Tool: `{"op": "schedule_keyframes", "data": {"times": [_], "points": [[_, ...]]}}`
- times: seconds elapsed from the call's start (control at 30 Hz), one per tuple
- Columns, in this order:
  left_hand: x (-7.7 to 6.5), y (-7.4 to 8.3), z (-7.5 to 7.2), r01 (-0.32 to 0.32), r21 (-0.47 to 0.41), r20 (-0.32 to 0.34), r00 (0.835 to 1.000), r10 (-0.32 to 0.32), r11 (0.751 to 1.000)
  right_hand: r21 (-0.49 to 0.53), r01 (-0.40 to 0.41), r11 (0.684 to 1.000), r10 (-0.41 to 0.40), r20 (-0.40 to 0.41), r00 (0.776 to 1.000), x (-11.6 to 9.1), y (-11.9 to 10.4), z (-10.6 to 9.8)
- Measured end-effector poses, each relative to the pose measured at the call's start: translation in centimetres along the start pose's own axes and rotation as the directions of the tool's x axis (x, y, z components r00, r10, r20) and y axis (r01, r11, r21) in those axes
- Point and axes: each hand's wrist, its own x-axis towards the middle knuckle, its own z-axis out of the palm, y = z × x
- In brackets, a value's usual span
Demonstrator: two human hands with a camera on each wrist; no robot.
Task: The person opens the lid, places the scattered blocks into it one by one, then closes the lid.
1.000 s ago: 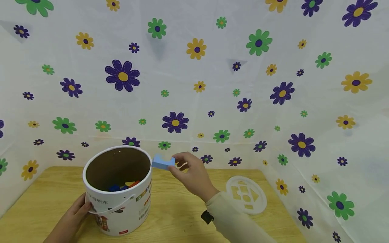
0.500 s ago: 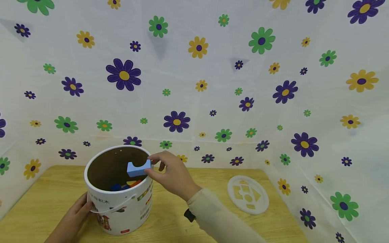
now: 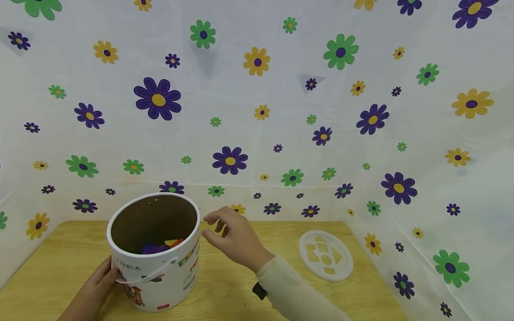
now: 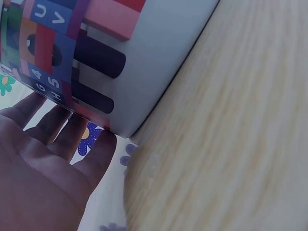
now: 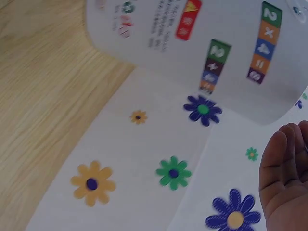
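Observation:
A white bucket (image 3: 172, 290) with printed pictures stands on the wooden table, its wire handle hanging across the front. Inside, several coloured blocks (image 3: 156, 248) show near the bottom, among them purple, red and yellow ones; the front wall hides the rest. My left hand (image 3: 98, 283) rests against the bucket's left side, and in the left wrist view its fingers (image 4: 98, 154) reach out straight to the printed wall. Just right of the rim, my right hand (image 3: 237, 236) hovers with loosely bent fingers and a gap between thumb and fingertips, holding nothing.
A round white plate with cut-out shapes (image 3: 326, 255) lies on the table (image 3: 233, 285) at the right. A flower-printed white cloth (image 3: 281, 133) hangs behind and along the right side. A dark band (image 3: 260, 291) sits at the right sleeve.
My right hand carried a light blue arch-shaped block leftward over the bucket's mouth and let go of it, then drew back a little right. My left hand stayed at the bucket.

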Motion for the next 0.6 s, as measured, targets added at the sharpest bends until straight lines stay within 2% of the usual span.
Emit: {"op": "schedule_keyframes", "data": {"times": [0.23,0.37,0.5,0.6], "points": [[0.1,0.2,-0.1,0.017,-0.013,0.012,1.000,-0.017,1.000,-0.025,-0.102,0.994,0.101,-0.048,0.994,-3.6,4.6,-1.6],[0.0,0.4,-0.1,0.029,0.001,0.016,0.999,-0.029,1.000,-0.057,-0.170,0.984,0.168,-0.036,0.985,-5.9,7.5,-2.2],[0.0,0.4,-0.1,0.024,0.020,0.005,1.000,-0.024,1.000,-0.089,-0.260,0.961,0.261,-0.006,0.965,-8.1,10.1,-2.6],[0.0,0.0,-0.1,-0.002,0.024,0.000,1.000,0.002,1.000,-0.097,-0.326,0.940,0.329,0.017,0.944,-9.5,11.7,-3.3]]}}
